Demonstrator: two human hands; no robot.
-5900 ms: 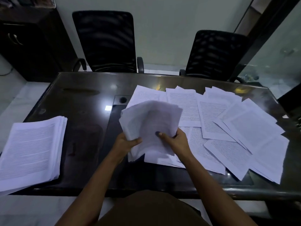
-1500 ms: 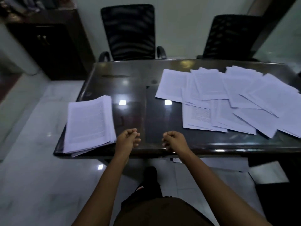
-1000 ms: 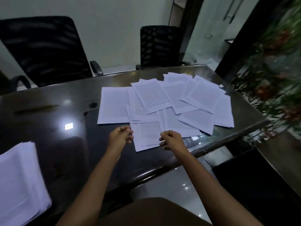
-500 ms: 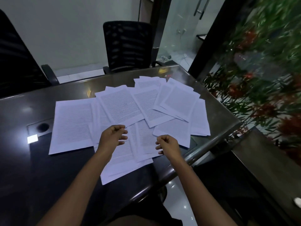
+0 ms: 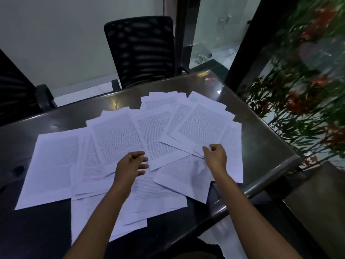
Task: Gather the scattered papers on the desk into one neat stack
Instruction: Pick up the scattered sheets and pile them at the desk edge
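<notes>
Head view: right hand (image 5: 215, 158) pinches papers (image 5: 119, 135) (left hand (image 5: 130, 165) loosely curled).

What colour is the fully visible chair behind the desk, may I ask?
The chair is black; head view shows it best.

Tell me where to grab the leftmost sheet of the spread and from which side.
Take the leftmost sheet by its near left corner, coming from the left. It lies flat; that corner sits free on the desk, while neighbouring sheets seem to overlap its right edge.
</notes>
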